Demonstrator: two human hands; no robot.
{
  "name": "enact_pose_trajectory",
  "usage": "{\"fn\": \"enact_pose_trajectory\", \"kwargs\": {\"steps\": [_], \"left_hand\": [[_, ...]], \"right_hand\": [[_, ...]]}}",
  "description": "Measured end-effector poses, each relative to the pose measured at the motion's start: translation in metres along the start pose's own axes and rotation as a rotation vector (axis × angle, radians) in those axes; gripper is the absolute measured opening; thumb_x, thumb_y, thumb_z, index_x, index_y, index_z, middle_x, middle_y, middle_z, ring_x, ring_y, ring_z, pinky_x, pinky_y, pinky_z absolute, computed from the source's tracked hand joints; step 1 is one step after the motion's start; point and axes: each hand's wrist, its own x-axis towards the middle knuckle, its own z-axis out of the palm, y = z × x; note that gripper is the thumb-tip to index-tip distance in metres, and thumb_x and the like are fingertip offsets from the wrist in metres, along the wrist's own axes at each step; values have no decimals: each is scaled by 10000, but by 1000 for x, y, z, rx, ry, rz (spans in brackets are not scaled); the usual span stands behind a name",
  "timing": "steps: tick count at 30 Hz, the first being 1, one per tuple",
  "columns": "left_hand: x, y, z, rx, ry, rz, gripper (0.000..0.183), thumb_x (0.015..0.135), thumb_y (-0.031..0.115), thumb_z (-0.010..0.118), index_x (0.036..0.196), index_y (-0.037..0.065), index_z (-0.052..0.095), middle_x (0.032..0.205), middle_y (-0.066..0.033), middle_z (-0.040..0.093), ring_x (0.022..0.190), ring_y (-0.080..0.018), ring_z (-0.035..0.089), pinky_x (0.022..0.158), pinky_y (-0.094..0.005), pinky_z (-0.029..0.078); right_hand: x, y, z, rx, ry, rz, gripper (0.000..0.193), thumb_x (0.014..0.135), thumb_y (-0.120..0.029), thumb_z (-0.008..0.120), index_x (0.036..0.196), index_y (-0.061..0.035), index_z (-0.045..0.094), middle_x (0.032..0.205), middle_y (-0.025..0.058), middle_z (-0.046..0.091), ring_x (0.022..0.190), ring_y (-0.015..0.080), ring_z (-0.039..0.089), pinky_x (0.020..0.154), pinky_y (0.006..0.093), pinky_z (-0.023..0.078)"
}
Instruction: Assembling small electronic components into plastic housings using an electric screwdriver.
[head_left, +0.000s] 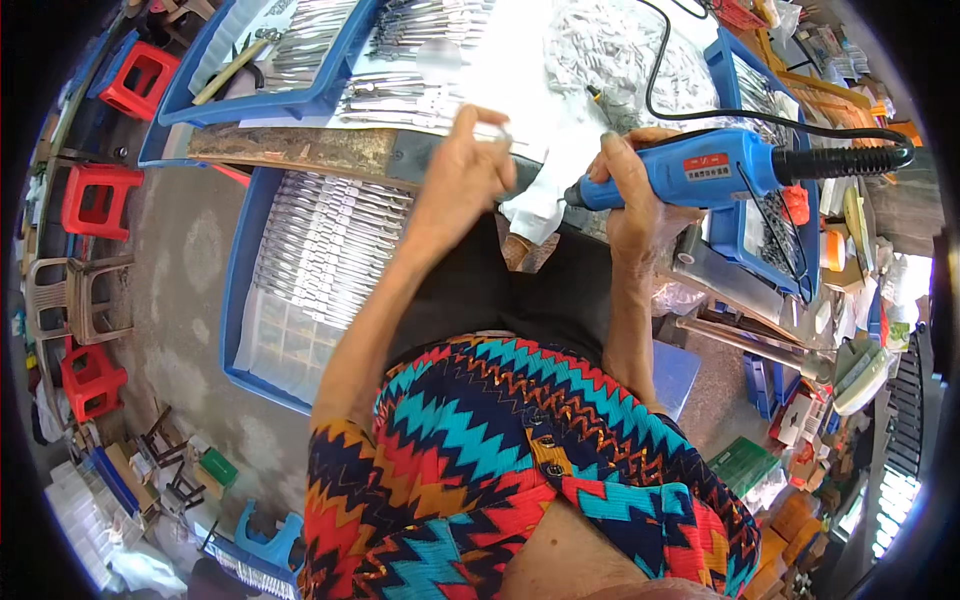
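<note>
My right hand [635,190] is wrapped around a blue corded power tool [690,170], held level at the table's front edge, its narrow dark tip pointing left. The exact kind of tool is unclear. To its left, my left hand [462,178] is raised over the edge with fingers curled in a pinch. Something small and shiny seems to be at its fingertips, too blurred to name. Between the hands, a white cloth or sheet [535,212] hangs over the edge. Beyond my left hand, rows of slim metal pieces [395,100] lie on the white-covered table.
A blue tray [345,85] holds metal pieces and a hammer [230,72]. Below it stands a blue crate [232,300] of similar pieces. Loose parts [640,60] are heaped at the back, beside another blue bin [728,215]. The tool's black cable [655,70] loops across. Red stools [100,200] stand left.
</note>
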Motion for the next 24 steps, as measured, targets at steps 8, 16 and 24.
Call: {"fn": "enact_pose_trajectory", "kwargs": {"steps": [8, 16, 24], "left_hand": [[100, 17, -75, 978, 102, 632, 169, 802, 22, 539, 949, 88, 589, 765, -127, 613, 775, -314, 597, 688, -381, 463], [121, -11, -96, 1208, -62, 563, 359, 672, -175, 479, 928, 43, 604, 842, -120, 564, 878, -286, 565, 792, -340, 476], [127, -13, -104, 1068, -2, 609, 224, 777, -62, 510, 957, 45, 589, 858, -140, 575, 842, -321, 555, 778, -387, 438]], "right_hand": [[-4, -2, -1, -39, -21, 63, 219, 698, 33, 700, 858, 23, 551, 653, 68, 592, 542, 119, 591, 515, 227, 476], [-5, 1, 1, -41, -18, 42, 218, 694, 35, 706, 847, 10, 553, 664, 52, 585, 548, 111, 589, 511, 226, 478], [-5, 0, 1, -33, -18, 68, 236, 691, 42, 699, 870, 7, 548, 664, 48, 583, 551, 103, 575, 513, 222, 469]]}}
